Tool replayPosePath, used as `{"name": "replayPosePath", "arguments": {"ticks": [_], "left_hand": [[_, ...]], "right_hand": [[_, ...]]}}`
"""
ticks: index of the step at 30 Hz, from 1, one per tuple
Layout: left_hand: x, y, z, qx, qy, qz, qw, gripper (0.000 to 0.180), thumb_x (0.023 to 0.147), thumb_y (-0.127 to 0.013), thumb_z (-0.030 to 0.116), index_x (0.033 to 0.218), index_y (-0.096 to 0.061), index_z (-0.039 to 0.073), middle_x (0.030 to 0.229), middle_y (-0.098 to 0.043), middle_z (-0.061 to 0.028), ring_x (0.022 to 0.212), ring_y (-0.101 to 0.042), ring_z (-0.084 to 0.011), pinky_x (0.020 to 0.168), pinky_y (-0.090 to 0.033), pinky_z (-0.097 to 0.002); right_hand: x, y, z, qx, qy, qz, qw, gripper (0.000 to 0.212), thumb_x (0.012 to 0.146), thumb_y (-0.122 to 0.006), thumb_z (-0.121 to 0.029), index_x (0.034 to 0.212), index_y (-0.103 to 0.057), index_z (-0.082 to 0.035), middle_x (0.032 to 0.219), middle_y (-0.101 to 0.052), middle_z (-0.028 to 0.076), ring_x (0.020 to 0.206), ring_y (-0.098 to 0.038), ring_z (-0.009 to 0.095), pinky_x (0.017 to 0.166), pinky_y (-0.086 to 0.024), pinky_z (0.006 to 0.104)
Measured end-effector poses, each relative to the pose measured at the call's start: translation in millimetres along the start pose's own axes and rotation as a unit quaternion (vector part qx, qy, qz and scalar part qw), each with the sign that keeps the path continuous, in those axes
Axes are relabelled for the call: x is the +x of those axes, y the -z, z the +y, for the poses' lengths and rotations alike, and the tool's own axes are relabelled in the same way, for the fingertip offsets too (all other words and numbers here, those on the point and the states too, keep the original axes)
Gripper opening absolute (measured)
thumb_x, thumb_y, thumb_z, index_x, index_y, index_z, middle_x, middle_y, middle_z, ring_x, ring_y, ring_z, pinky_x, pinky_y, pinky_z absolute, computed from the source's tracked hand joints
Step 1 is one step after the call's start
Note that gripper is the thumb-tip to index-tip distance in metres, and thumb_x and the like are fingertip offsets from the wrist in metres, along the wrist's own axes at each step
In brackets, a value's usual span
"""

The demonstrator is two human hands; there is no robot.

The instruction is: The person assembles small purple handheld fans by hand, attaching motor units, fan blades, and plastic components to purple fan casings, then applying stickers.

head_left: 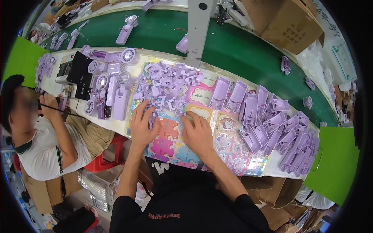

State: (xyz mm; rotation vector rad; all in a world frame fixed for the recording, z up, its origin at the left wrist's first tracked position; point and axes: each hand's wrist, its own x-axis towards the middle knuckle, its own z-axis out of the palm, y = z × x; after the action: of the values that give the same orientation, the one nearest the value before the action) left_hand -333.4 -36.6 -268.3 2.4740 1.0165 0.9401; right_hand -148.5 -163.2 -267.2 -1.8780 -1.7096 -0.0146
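Head view looks down on my two bare hands resting on the colourful cartoon mat [176, 149] that covers the middle of the desk [120, 123]. My left hand [143, 126] lies with its fingers spread apart, fingertips pushed into the near edge of the heap of small lilac plastic clips [171, 83]; a few loose pieces sit under and between those fingers, though I cannot tell whether any one is actually pinched. My right hand [199, 134] sits just beside it on the mat, fingers curled loosely together and pointing toward the same heap, fingertips touching the mat close to the nearest pieces; nothing is visibly clamped in it. To my right, a large pile of longer lilac handle shells [272, 124] lies stacked and overlapping, well apart from both hands. To my left, beyond the mat, stand several lilac handheld fans [116, 89] lying flat, some with round heads showing, next to a black box [79, 73]. Behind the desk runs a green conveyor belt [241, 50] carrying a few more fan parts, with a brown cardboard box [285, 21] beyond it. Another person in a white shirt [39, 151] sits at the left end of the desk, hands busy near the fans.
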Motion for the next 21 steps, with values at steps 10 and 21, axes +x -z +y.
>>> {"name": "replayPosePath", "arguments": {"ticks": [10, 21], "left_hand": [[-1.3, 0.9, -3.3, -0.007, -0.016, 0.014, 1.0, 0.036, 0.077, -0.072, 0.01, 0.111, -0.067, 0.002, 0.133, -0.059, -0.0188, 0.118, -0.058, -0.0403, 0.097, -0.049, -0.0467], [-5.6, 4.4, -5.5, -0.013, -0.022, 0.02, 0.999, 0.037, 0.077, -0.073, 0.01, 0.112, -0.066, 0.001, 0.133, -0.058, -0.0201, 0.117, -0.058, -0.0415, 0.097, -0.049, -0.0487]], "right_hand": [[3.1, 2.0, -3.1, 0.04, -0.018, 0.014, 0.999, 0.035, 0.079, -0.068, -0.002, 0.114, -0.065, -0.006, 0.119, -0.062, 0.012, 0.093, -0.065, 0.031, 0.08, -0.053, 0.0429], [1.8, -0.4, -8.6, 0.036, -0.039, 0.052, 0.997, 0.027, 0.079, -0.069, -0.004, 0.106, -0.066, -0.003, 0.122, -0.062, 0.016, 0.092, -0.066, 0.033, 0.079, -0.054, 0.0436]]}}
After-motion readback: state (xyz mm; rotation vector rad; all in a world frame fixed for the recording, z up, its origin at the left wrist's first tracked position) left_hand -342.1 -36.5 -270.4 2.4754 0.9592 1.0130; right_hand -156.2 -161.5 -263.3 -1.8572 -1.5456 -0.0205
